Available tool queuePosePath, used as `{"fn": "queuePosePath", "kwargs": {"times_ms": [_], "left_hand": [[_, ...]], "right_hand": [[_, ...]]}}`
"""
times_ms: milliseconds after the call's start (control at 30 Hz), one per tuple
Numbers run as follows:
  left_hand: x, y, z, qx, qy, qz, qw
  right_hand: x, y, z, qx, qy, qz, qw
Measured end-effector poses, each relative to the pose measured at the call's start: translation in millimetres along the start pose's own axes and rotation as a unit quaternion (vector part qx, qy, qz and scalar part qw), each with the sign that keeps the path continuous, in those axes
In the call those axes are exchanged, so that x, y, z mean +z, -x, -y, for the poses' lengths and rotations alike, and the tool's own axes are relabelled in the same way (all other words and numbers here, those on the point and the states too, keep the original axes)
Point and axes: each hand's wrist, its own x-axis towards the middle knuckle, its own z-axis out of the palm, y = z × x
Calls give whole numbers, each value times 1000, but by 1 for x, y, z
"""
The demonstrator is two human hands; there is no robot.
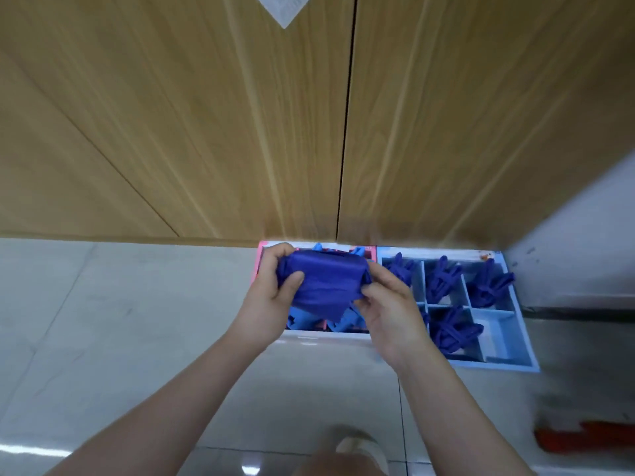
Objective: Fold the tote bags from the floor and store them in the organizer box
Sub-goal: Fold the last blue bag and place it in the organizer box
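Note:
A folded dark blue tote bag (326, 283) is held between both hands above the organizer boxes on the floor. My left hand (275, 290) grips its left end and my right hand (388, 304) grips its right end. Under the bag lies a pink-rimmed organizer box (262, 255) with light blue bags in its cells, mostly hidden. To the right sits a blue organizer box (522, 338) with folded dark blue bags (453, 328) in several cells; its near right cell holds none.
Wooden cabinet doors (240, 132) rise right behind the boxes. Pale tiled floor (120, 321) spreads to the left and in front. A red object (580, 438) lies at the lower right. My foot (357, 444) shows at the bottom.

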Motion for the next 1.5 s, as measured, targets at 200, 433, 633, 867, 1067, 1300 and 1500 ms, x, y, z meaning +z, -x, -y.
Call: {"fn": "queuePosePath", "kwargs": {"times_ms": [200, 433, 633, 867, 1067, 1300, 1500], "left_hand": [[39, -8, 6, -100, 126, 46, 986], [94, -34, 16, -212, 187, 57, 958], [142, -33, 21, -280, 200, 85, 935], [194, -28, 46, -344, 247, 92, 901], [209, -20, 89, 28, -270, 341, 900], [201, -18, 123, 208, -519, 414, 719], [200, -18, 125, 232, -530, 390, 717]], "right_hand": [[-34, -10, 3, 75, 135, -148, 977], [-76, -4, 3, -77, 175, -53, 980], [-118, -8, 3, -39, 311, -118, 942], [-174, -7, 18, 106, 281, -75, 951], [-250, -10, 61, -53, 611, -245, 751], [-275, -31, 48, 19, 891, 10, 453], [-281, -40, 25, -33, 890, 193, 411]]}}
